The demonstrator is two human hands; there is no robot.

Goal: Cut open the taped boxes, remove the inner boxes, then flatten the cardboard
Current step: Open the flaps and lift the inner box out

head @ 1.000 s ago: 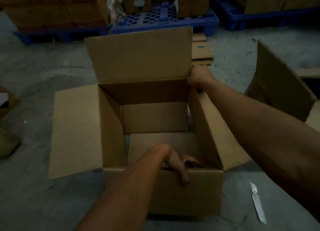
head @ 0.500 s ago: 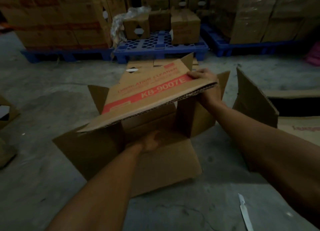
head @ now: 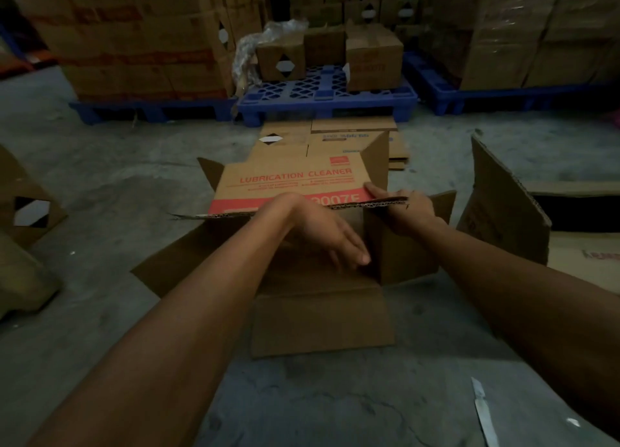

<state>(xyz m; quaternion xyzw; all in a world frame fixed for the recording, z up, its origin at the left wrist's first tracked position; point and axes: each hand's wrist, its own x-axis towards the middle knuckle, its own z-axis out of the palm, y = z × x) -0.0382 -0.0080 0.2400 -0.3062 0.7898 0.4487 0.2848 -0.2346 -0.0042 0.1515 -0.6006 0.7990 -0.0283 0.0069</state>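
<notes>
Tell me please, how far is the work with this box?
Done: the box is cut open and empty. In hand: the right hand grips its printed panel while the left hand pushes the cardboard down. Left: pressing it flat; another open box stands at the right.

Warehouse: concrete floor (head: 100, 164), blue plastic pallets (head: 327, 102), stacked cartons (head: 134, 37) along back.

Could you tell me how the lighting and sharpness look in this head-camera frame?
Head view: dim and underexposed, the pallet stacks murky; wide-angle bending at the edges; the left hand slightly motion-blurred, while the red print on the box stays readable.
</notes>
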